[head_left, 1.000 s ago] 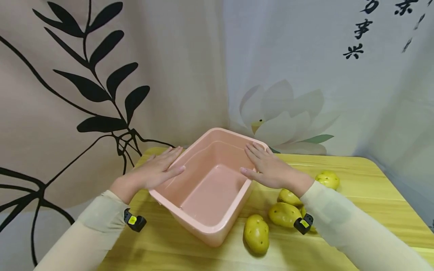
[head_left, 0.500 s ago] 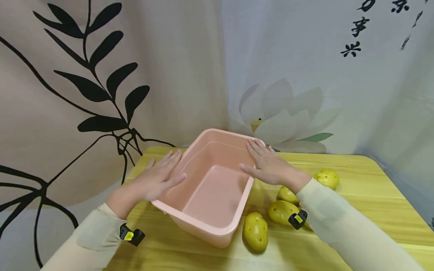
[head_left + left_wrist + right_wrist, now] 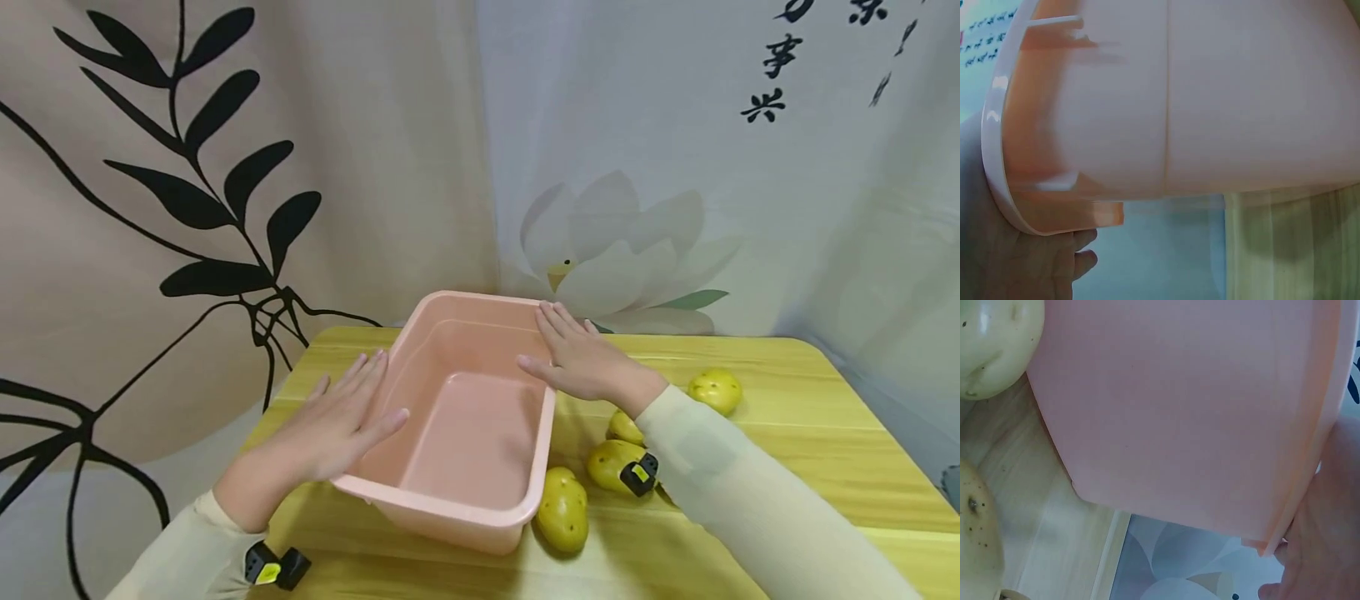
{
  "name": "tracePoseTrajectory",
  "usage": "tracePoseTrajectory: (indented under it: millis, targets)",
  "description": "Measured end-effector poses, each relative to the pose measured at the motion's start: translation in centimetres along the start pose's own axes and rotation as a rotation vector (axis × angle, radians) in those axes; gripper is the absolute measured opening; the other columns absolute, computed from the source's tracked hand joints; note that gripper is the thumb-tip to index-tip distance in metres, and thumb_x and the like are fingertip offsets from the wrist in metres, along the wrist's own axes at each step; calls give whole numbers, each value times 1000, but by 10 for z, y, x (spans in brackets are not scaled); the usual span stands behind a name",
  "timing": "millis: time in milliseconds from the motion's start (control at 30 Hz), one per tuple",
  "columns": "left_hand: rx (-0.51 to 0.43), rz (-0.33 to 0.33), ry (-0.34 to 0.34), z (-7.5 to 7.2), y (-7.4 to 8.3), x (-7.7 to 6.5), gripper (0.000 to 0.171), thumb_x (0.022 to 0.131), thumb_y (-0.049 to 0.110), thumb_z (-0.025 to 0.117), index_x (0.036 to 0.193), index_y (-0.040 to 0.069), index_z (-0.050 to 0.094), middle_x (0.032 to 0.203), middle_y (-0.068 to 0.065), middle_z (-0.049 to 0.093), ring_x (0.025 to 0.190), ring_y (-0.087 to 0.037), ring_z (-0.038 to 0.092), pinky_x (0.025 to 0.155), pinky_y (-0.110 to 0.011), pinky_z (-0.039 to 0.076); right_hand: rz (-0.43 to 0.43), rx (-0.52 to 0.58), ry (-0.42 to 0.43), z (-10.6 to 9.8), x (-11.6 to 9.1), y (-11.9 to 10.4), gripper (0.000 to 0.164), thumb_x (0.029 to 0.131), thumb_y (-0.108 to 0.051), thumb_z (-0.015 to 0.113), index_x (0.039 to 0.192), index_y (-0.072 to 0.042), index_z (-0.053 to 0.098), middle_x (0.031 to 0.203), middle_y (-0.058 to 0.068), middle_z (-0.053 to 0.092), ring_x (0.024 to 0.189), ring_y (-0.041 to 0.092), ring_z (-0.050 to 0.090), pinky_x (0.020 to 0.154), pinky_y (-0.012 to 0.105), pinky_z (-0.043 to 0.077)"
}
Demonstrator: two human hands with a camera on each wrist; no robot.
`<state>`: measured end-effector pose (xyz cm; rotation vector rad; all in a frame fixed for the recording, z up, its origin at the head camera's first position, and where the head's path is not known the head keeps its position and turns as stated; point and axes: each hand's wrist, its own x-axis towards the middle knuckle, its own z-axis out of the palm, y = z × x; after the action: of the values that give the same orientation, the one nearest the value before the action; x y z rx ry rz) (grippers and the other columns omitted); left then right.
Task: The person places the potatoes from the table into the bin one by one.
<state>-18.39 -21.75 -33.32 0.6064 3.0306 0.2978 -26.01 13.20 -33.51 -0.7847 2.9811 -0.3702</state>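
Note:
A deep pink plastic basin (image 3: 480,450) stands on the wooden table between the two hands. The left hand (image 3: 326,429) lies along its left rim, fingers straight and thumb over the inside. On the opposite side, the right hand (image 3: 585,358) presses its straight fingers to the right rim near the far corner. In the left wrist view, fingertips show below the lip of the basin (image 3: 1241,100). The right wrist view has the basin's outer wall (image 3: 1185,419) with the right hand (image 3: 1325,531) against the rim. Nothing is inside the basin.
Beside the basin's near right corner lies a yellow potato (image 3: 562,510). Other potatoes (image 3: 611,463) are partly hidden by the right sleeve, and one potato (image 3: 716,392) lies farther back. A printed curtain (image 3: 420,167) hangs behind the wooden table (image 3: 795,442).
The basin has turned counter-clockwise, its near edge now squarer to the person and close by the nearest potato. The left hand came nearer the person; the right shifted slightly left and away.

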Motion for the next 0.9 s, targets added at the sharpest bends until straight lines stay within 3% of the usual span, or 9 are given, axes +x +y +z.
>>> tracePoseTrajectory:
  millis: [533,900]
  targets:
    - [46,11,51,4,18,-26,84,96,67,24,155,10,7,161,-5,-1,147,-26,1,112,-61,10,10,21,-48,1,13,-9,86,96,-66,29,155,-10,0,161,6,-4,147,23,-5,114,58,7]
    - [45,-9,72,6,35,-40,84,96,66,26,155,9,7,161,-10,1,147,-28,2,112,-59,12,11,14,-63,1,16,-12,85,95,-67,27,155,-11,0,161,4,-6,146,20,-7,116,53,6]
